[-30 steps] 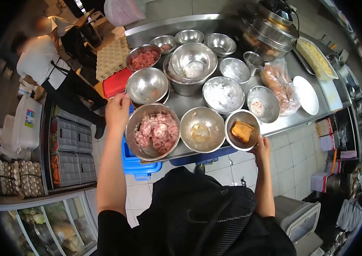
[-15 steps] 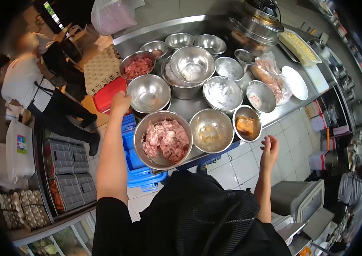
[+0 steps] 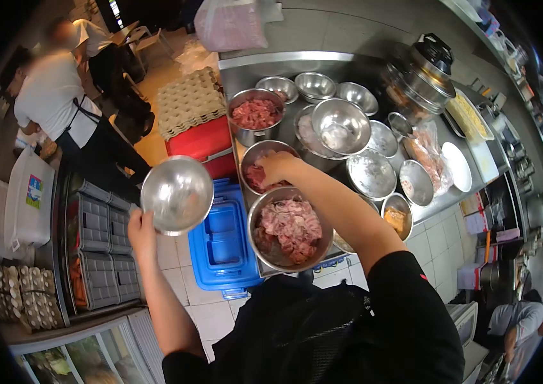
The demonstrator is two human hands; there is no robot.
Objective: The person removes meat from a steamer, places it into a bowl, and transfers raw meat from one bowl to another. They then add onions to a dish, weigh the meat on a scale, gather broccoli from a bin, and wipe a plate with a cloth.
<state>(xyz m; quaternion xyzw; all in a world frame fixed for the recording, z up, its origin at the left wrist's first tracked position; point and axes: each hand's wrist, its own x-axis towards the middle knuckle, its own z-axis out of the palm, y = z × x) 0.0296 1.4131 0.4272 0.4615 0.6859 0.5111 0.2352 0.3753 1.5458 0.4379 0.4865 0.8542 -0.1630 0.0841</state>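
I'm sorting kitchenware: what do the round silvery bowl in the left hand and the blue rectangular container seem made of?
The round silvery bowl looks like smooth, shiny metal, probably stainless steel: bright highlights curve inside it. The blue rectangular container seems glossy plastic, judging by its even colour and moulded recesses.

Pale tiles (image 3: 209,322) are covering the floor; a steel counter (image 3: 236,70) is standing against a grey wall (image 3: 322,29).

Left hand (image 3: 141,232) raised with fingers curled, right arm (image 3: 345,205) stretched across, right hand (image 3: 276,168) reaching down
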